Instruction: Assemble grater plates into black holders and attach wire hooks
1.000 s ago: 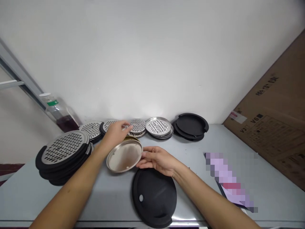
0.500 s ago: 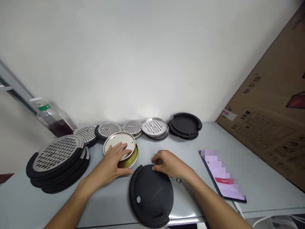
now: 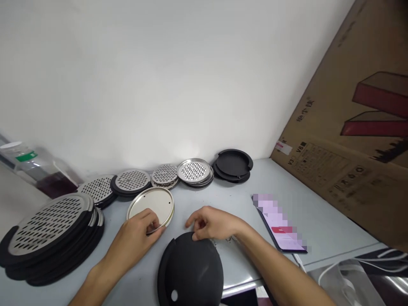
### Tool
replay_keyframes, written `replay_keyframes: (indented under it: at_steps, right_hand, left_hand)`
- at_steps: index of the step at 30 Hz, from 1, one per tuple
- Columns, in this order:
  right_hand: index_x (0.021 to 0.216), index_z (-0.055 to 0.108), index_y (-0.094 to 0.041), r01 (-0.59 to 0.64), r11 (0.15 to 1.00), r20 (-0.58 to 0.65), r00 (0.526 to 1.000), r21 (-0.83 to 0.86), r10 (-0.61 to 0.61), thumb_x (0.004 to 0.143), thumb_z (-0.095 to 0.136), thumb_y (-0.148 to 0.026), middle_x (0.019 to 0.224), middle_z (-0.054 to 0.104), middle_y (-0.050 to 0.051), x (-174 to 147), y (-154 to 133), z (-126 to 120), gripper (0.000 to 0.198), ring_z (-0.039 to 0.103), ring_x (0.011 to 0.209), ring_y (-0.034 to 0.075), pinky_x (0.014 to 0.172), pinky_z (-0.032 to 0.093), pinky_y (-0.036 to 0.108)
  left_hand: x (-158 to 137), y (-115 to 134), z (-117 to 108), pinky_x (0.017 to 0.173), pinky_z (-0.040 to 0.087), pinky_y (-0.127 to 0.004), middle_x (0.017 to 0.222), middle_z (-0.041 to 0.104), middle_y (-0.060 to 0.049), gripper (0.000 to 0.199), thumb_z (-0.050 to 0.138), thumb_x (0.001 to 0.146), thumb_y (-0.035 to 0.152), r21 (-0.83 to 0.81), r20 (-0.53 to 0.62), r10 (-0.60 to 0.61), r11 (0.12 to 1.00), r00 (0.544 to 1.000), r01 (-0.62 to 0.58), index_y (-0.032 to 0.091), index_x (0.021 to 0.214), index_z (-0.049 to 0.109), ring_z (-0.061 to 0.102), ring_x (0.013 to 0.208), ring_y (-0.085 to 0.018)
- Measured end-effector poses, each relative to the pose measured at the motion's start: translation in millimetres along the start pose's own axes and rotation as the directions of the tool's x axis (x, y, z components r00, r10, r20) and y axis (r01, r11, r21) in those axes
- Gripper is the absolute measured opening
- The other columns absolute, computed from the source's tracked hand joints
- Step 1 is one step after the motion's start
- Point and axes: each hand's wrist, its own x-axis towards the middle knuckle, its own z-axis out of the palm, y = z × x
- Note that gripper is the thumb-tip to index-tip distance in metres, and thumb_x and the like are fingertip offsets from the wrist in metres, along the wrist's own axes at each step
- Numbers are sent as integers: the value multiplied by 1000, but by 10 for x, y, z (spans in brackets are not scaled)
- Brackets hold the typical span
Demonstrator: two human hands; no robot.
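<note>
My left hand [image 3: 140, 229] is at the near rim of a pale metal disc [image 3: 154, 204], its fingers curled and its thumb along the edge. This disc lies on a stack whose thin gold edge shows at the right. My right hand [image 3: 213, 223] is at the far edge of a black round holder [image 3: 191, 272]. Its thumb lies on the holder's surface, and its other fingers bend at the rim, partly hidden. The holder has a raised curved lip and a small hole through which pale grey shows. Its near side is cut off by the frame.
Black-rimmed slotted grater discs [image 3: 51, 225] are stacked at left. Smaller grater discs [image 3: 194, 171] and black holders [image 3: 234, 163] line the wall. A bottle of dark liquid [image 3: 54, 178] stands back left. A phone [image 3: 280, 225] and large carton [image 3: 344, 170] are at right.
My left hand has gone from spread over the pale disc to curled at its rim, and the disc now covers most of the gold one. The camera view has shifted; my right hand remains at the holder.
</note>
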Motion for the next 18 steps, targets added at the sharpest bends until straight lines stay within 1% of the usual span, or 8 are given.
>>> replay_keyframes:
  at_steps: [4, 7, 9, 10, 12, 13, 15, 18]
  right_hand:
    - [82, 75, -15, -28, 996, 124, 992, 86, 17, 73, 72, -27, 58, 58, -5, -5, -30, -25, 15, 44, 49, 6, 45, 32, 17]
    - [81, 72, -15, -65, 932, 55, 997, 357, 48, 75, 71, -32, 56, 56, -6, -42, -65, -118, 18, 40, 44, 5, 39, 27, 16]
    - [76, 70, -14, -57, 827, -38, 995, 559, 95, 74, 74, -36, 57, 58, -5, -65, -78, -181, 23, 45, 43, 5, 39, 30, 16]
    - [74, 69, -14, -39, 768, -75, 991, 639, 113, 73, 75, -37, 58, 61, -3, -73, -80, -204, 25, 49, 45, 6, 41, 34, 17]
    - [73, 68, -13, -2, 661, -118, 984, 750, 137, 73, 77, -35, 61, 65, -1, -72, -72, -226, 25, 56, 49, 9, 48, 43, 19]
    - [75, 68, -12, 10, 619, -129, 981, 785, 147, 74, 77, -33, 63, 67, 0, -62, -62, -224, 23, 58, 52, 10, 52, 46, 20]
    - [80, 69, -12, 17, 549, -138, 974, 835, 180, 77, 75, -30, 68, 70, 2, -26, -31, -206, 19, 63, 58, 12, 58, 50, 22]
    - [95, 70, -12, -11, 464, -99, 972, 886, 212, 85, 68, -35, 79, 73, 5, 45, 23, -186, 25, 67, 68, 15, 65, 54, 25]
  left_hand:
    - [2, -34, -6, 75, 53, -33, 100, 67, -3, 15, 61, 88, 41, -90, -194, 58, 993, 979, -76, 27, 93, 65, 65, 88, -22]
    - [-56, 105, -139, 87, 53, -38, 110, 67, -3, 15, 61, 90, 42, -161, -321, 112, 972, 940, -170, 31, 99, 65, 64, 102, -25]
    - [-108, 299, -258, 93, 53, -42, 117, 66, -5, 25, 64, 86, 49, -176, -288, 261, 931, 921, -319, 34, 106, 64, 61, 110, -27]
    - [-126, 416, -312, 96, 52, -45, 122, 65, -6, 37, 67, 82, 56, -170, -244, 374, 892, 895, -419, 35, 113, 63, 59, 114, -30]
    - [-123, 650, -389, 107, 43, -53, 128, 63, -8, 59, 72, 74, 61, -109, -164, 561, 807, 811, -580, 34, 126, 58, 58, 118, -33]
    - [-97, 750, -410, 112, 38, -55, 126, 65, -8, 59, 72, 77, 55, -61, -143, 625, 768, 767, -637, 34, 129, 57, 59, 116, -32]
    - [5, 885, -430, 114, 36, -53, 112, 71, -5, 42, 66, 87, 31, 34, -146, 695, 715, 704, -699, 33, 128, 58, 64, 106, -26]
    - [234, 914, -464, 102, 49, -43, 94, 72, -2, 38, 51, 91, 9, 88, -175, 727, 683, 664, -725, 29, 121, 64, 66, 93, -19]
